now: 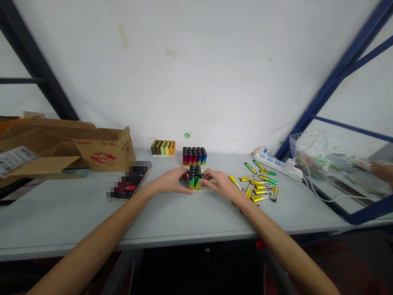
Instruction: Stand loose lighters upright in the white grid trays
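A small upright cluster of lighters (192, 183) with black tops and green-yellow bodies stands on the table before me. My left hand (172, 181) is curved around its left side, thumb low at the front and fingers behind. On the right, the fingers of my right hand (218, 182) pinch a green-yellow lighter (198, 182) that leans against the others. Just behind stands a block of lighters (194, 156) in pink, red and blue rows with black tops. The base under the near cluster is mostly hidden by my hands.
Loose yellow and green lighters (260, 190) lie scattered on the right. A white power strip (278, 166) with a cable lies beyond them. At back left stands another lighter block (163, 148). Open cardboard boxes (104, 153) and a dark flat package (135, 180) occupy the left. Another person's hand (382, 171) shows far right.
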`<state>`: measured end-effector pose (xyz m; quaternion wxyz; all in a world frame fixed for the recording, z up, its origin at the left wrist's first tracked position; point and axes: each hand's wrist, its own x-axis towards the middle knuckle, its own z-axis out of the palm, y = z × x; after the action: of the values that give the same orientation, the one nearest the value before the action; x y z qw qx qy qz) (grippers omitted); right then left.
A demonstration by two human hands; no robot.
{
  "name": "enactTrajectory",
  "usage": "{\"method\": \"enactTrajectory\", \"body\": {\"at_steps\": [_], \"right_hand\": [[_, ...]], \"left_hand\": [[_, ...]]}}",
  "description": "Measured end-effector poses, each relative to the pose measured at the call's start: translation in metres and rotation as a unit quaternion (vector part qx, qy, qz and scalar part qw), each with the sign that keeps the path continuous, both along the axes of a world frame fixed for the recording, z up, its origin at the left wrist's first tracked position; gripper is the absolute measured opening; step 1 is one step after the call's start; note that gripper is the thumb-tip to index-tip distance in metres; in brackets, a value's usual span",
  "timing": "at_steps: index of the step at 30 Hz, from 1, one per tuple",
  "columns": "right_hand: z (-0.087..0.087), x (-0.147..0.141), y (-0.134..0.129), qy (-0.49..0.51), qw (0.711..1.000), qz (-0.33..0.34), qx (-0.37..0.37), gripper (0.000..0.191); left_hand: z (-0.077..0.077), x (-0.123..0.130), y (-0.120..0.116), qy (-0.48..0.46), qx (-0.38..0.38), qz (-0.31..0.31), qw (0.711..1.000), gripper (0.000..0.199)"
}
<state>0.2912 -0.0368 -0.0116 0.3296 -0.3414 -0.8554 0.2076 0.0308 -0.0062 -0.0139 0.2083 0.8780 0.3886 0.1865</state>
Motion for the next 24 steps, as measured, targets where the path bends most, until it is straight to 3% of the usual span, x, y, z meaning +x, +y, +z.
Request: {"method": "enactTrajectory", "body": {"at_steps": [7,13,18,20,21,24], "right_hand": [[0.007,0.006,0.003,-0.089,0.995,0.006,0.053,0.027],[0.006,-0.004,-0.001,-0.123,0.992,-0.006,0.031,0.023],[0.008,0.001,0.004,-0.131,0.991,-0.022,0.021,0.037],[0.013,0.020,0.016,-0.114,0.991,-0.068,0.022,0.039],[0.014,0.034,0.024,-0.113,0.985,-0.122,0.038,0.041],[0.014,0.085,0.052,-0.169,0.927,-0.327,0.068,0.031]], "left_hand": [[-0.001,0.000,0.001,-0.002,-0.001,-0.004,1.000,0.072],[0.002,0.001,0.000,-0.001,0.001,0.001,1.000,0.070],[0.005,0.001,-0.002,0.002,-0.001,-0.001,1.000,0.068],[0.006,0.001,-0.002,-0.008,-0.007,-0.004,1.000,0.071],[0.006,0.001,-0.002,-0.011,-0.010,-0.004,1.000,0.071],[0.007,0.001,-0.003,-0.006,-0.013,0.002,1.000,0.069]]}}
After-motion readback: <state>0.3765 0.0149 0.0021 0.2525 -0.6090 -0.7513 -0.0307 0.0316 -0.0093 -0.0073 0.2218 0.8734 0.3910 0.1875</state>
